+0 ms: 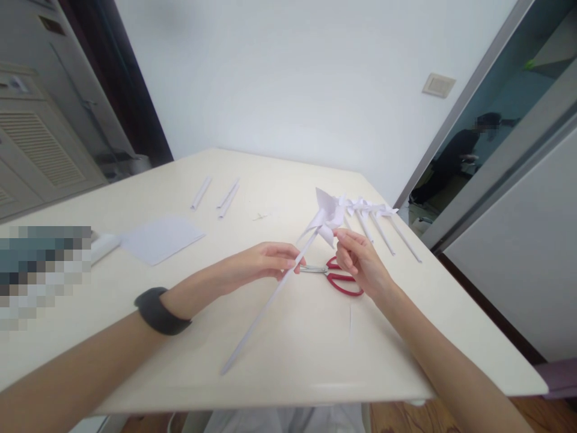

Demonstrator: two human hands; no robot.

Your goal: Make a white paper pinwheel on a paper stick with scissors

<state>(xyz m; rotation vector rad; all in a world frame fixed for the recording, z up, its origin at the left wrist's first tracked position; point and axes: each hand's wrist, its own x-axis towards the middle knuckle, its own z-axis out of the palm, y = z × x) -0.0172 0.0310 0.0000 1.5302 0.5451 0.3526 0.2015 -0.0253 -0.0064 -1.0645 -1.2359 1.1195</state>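
Note:
A white paper pinwheel (330,214) on a long rolled-paper stick is held tilted above the table, its stick running down toward the near edge. My left hand (274,260) pinches the stick partway along. At the pinwheel's head, my right hand (358,255) has its thumb and forefinger closed by a blade's edge; whether the fingertips grip the paper is hard to see. Red-handled scissors (345,284) lie on the table beneath both hands, their blade tips partly hidden by my left fingers.
Several finished paper pinwheels (381,210) lie at the right. Rolled paper tubes (229,197) lie at the back left, near a stack of white paper sheets (162,239). A thin white strip (351,317) rests near the front of the table (279,385). Beyond the doorway is another person (455,156).

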